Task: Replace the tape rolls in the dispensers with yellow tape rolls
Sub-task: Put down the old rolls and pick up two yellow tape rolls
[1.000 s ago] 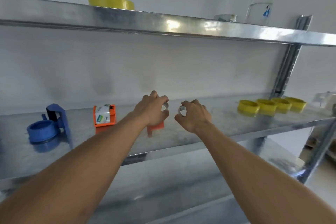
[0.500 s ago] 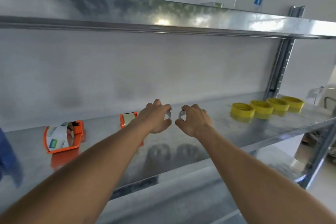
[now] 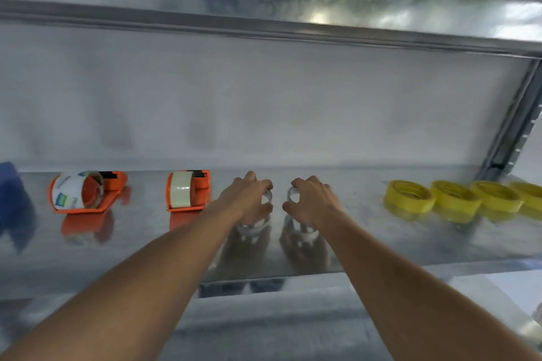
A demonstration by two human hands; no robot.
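Note:
Two orange dispensers stand on the metal shelf (image 3: 381, 246): the left dispenser (image 3: 113, 184) carries a clear roll with a printed label, the right dispenser (image 3: 202, 184) a whitish roll. Several yellow tape rolls (image 3: 410, 195) lie in a row at the far right. My left hand (image 3: 246, 199) and my right hand (image 3: 315, 202) rest side by side on the shelf between the dispensers and the yellow rolls. Each is closed around a small clear tape roll: the left hand's roll (image 3: 267, 196) and the right hand's roll (image 3: 292, 193) peek out between the fingers, mostly hidden.
A blue dispenser (image 3: 13, 199) is cut off by the left edge. An upper metal shelf (image 3: 293, 9) hangs overhead. A slotted upright post (image 3: 510, 138) stands at the back right. A lower shelf (image 3: 278, 328) lies beneath my arms.
My view has drawn closer and shifted right, so the dispensers sit further left. Both hands have sunk onto the shelf, still side by side and closed on the small rolls.

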